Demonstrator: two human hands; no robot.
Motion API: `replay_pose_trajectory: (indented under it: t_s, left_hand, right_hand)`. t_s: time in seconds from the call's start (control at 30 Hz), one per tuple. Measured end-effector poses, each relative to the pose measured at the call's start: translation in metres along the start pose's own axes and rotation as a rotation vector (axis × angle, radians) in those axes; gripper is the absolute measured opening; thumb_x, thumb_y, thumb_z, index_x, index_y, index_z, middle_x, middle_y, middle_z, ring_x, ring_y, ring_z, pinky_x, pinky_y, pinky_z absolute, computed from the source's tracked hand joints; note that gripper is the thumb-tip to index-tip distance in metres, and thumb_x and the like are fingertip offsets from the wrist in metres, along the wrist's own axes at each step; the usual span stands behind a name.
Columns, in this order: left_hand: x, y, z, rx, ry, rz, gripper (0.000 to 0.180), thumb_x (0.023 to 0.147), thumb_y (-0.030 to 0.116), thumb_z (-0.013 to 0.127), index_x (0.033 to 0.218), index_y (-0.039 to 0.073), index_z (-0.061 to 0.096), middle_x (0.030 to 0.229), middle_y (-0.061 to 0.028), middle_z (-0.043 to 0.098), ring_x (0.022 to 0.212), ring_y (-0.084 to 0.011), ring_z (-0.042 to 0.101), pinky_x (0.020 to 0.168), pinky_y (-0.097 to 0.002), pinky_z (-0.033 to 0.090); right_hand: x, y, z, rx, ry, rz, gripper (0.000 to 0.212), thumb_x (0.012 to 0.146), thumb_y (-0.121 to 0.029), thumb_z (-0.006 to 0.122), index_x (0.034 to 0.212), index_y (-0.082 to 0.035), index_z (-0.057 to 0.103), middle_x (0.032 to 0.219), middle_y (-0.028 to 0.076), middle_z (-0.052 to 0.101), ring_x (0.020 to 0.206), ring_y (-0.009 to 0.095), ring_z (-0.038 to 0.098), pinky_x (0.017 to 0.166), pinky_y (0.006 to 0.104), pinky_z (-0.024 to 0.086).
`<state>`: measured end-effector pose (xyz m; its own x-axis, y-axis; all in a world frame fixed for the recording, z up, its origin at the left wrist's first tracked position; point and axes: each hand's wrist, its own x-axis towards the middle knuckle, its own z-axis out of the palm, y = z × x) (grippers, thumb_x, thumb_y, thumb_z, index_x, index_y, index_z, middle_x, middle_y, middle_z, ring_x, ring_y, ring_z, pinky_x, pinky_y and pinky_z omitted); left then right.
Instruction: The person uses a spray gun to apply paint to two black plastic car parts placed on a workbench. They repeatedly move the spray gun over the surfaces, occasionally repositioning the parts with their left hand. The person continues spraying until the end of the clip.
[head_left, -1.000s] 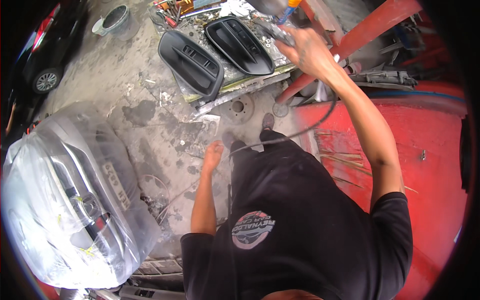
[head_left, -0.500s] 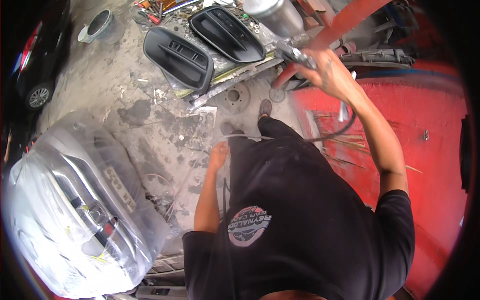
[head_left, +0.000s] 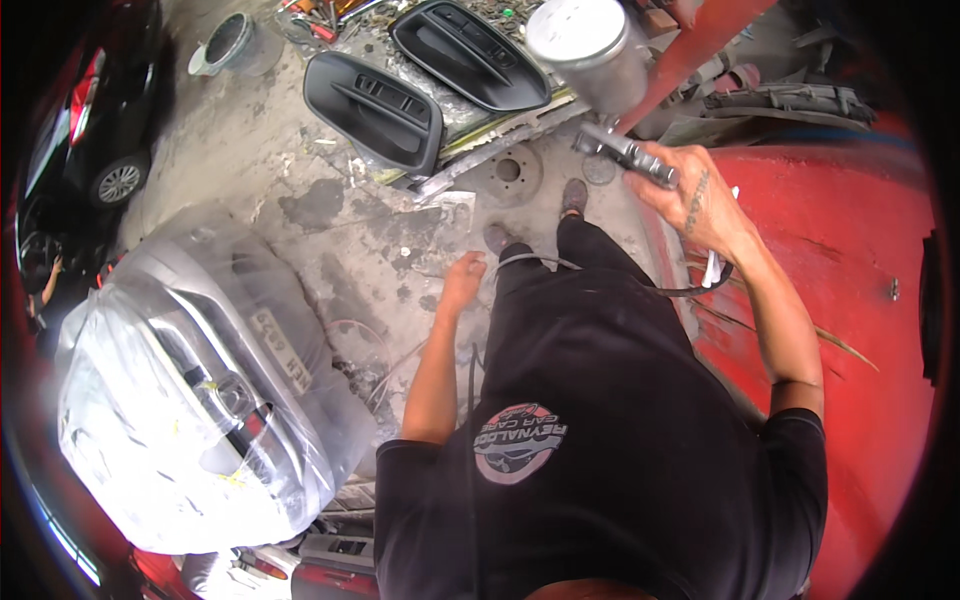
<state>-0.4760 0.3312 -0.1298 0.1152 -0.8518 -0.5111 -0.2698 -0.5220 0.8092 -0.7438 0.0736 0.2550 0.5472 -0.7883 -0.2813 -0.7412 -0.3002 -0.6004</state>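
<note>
My right hand (head_left: 697, 200) is wrapped round a spray gun (head_left: 628, 155), held up at the right. Its metal paint cup (head_left: 590, 60) has a pale round lid and tilts away from me. A dark hose (head_left: 695, 291) runs below that hand and across my legs toward my left hand (head_left: 463, 280). The left fingers are curled closed at the hose's pale stretch, partly hidden. Ahead of the gun, two black car door trim panels with switch openings lie side by side: the left panel (head_left: 372, 112) and the right panel (head_left: 468, 52). Neither hand touches them.
The panels lie on a cluttered work surface (head_left: 465, 158) with tools (head_left: 318, 28). A plastic-covered car (head_left: 200, 400) stands at left, a dark car (head_left: 120, 120) beyond it. A bucket (head_left: 230, 42) sits far left. A large red panel (head_left: 850, 330) fills the right. A brake disc (head_left: 508, 170) lies on the floor.
The spray gun and my right hand have shifted right and nearer to me, the cup with them. My left hand still sits at the hose. The whole view has turned slightly.
</note>
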Motion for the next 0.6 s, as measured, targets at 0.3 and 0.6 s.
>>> replay_pose_trajectory:
  t_s: [0.3,0.6]
  left_hand:
    - [-0.030,0.032,0.034,0.030,0.080,-0.086,0.031,0.096,0.022,0.066,0.124,0.007,0.067,0.106,-0.0216,0.073,0.101,-0.0341,0.070,0.089,-0.0405,0.052]
    - [-0.039,0.100,0.105,-0.114,0.221,-0.355,0.031,0.097,0.019,0.066,0.125,0.006,0.067,0.096,-0.0167,0.072,0.087,-0.0235,0.069,0.081,-0.0365,0.053]
  right_hand:
    - [0.067,0.008,-0.006,0.044,-0.111,-0.413,0.044,0.090,-0.025,0.070,0.122,0.005,0.067,0.077,0.027,0.067,0.076,0.040,0.070,0.073,0.0438,0.053]
    - [0.155,0.027,-0.020,0.191,-0.016,-0.491,0.044,0.093,-0.027,0.068,0.122,0.005,0.067,0.090,0.027,0.072,0.082,0.038,0.073,0.079,0.0423,0.057]
